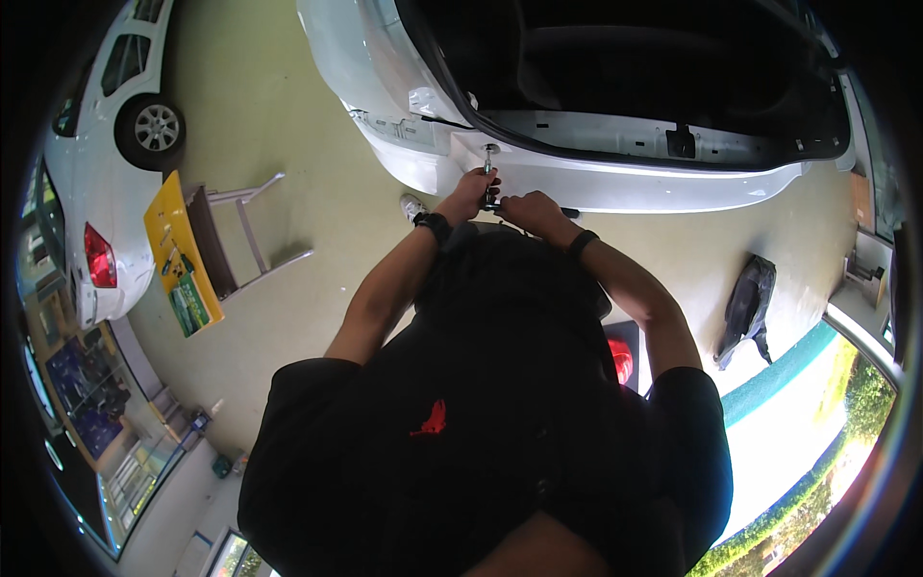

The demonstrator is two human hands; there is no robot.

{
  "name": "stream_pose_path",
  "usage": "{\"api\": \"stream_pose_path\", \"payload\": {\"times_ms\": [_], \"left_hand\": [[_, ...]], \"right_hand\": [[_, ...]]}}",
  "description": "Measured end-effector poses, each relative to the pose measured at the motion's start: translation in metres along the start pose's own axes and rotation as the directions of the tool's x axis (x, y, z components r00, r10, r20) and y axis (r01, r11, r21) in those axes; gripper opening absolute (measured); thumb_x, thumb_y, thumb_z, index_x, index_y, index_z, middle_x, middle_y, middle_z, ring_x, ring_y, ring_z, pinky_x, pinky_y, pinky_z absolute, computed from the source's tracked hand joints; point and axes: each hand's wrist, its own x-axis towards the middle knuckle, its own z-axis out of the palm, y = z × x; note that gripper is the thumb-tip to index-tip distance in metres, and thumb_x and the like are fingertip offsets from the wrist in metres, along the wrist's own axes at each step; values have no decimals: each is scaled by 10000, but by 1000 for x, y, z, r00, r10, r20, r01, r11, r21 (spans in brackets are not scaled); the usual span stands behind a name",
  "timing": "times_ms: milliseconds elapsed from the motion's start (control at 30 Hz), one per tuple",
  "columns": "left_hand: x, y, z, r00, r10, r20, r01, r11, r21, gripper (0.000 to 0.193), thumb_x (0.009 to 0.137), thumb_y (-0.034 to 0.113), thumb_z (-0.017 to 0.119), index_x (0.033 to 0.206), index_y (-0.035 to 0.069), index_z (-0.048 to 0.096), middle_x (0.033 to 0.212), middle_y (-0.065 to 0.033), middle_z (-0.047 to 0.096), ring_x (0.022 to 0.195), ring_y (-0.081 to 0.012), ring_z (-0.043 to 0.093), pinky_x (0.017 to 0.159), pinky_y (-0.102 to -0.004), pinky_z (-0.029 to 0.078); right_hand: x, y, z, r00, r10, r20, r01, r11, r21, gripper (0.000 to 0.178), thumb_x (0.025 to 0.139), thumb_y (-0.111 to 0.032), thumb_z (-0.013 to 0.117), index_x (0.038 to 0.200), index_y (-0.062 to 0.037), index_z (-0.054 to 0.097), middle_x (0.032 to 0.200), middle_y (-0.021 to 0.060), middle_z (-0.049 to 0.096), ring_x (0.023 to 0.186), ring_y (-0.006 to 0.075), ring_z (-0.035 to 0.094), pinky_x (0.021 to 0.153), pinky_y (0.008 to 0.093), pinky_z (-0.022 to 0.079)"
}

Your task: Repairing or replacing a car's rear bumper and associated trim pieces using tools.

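Note:
My left hand (pixel 469 192) is closed around the shaft of a ratchet wrench (pixel 488 162), close to its head. The shiny metal shaft reaches from my fingers to a round fitting (pixel 490 149) on the rear panel of a white car (pixel 586 183). Beside it, my right hand (pixel 535 211) is closed on the wrench's handle, whose dark end (pixel 570 213) sticks out to the right. The tool's head lies between both hands and is partly hidden by my fingers. Just beyond stands the car's open trunk (pixel 673 142), with a black seal along its edge.
At left stands a yellow-topped small table (pixel 183 260) with several tools and a green case (pixel 189 306) on it. Another white car (pixel 120 192) is parked beyond it. A dark garment-like bundle (pixel 748 303) lies on the floor at right. A red object (pixel 620 360) shows beside my right arm.

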Motion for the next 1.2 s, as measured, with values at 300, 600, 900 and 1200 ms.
{"api": "stream_pose_path", "payload": {"times_ms": [300, 600, 900, 1200], "left_hand": [[-6, 3, 3, 997, 47, 67, -43, 997, -63, 169, 898, 211, 542, 955, 58, 498, 845, -39, 526, 699, -145, 502, 597, -299, 440], [-4, 0, 4, 999, 37, -4, -37, 994, -103, 159, 898, 203, 541, 919, 52, 495, 782, -49, 522, 618, -150, 503, 552, -297, 450], [-7, -2, 1, 998, 67, -13, -68, 997, -48, 189, 922, 200, 488, 1001, 30, 511, 786, -66, 534, 635, -180, 539, 582, -334, 492], [-1, -2, 0, 994, 103, -20, -101, 990, 95, 186, 930, 206, 452, 978, 41, 523, 733, -10, 507, 574, -114, 511, 464, -269, 435]], "right_hand": [[-8, 1, -38, 991, 86, 104, -100, 985, 142, 165, 811, -193, 576, 926, -75, 588, 806, 127, 628, 808, 310, 608, 714, 414, 473], [-3, 34, -7, 966, 173, 193, -234, 903, 361, 384, 800, -441, 574, 891, -69, 602, 788, 141, 629, 782, 332, 604, 712, 423, 464], [-14, 46, 36, 953, 192, 234, -256, 924, 284, 354, 848, -417, 534, 870, -68, 590, 775, 137, 628, 777, 331, 603, 700, 418, 464], [-11, 21, 6, 892, 251, 376, -343, 918, 199, 344, 872, -352, 493, 926, -24, 581, 860, 185, 631, 847, 362, 600, 748, 443, 470]]}}
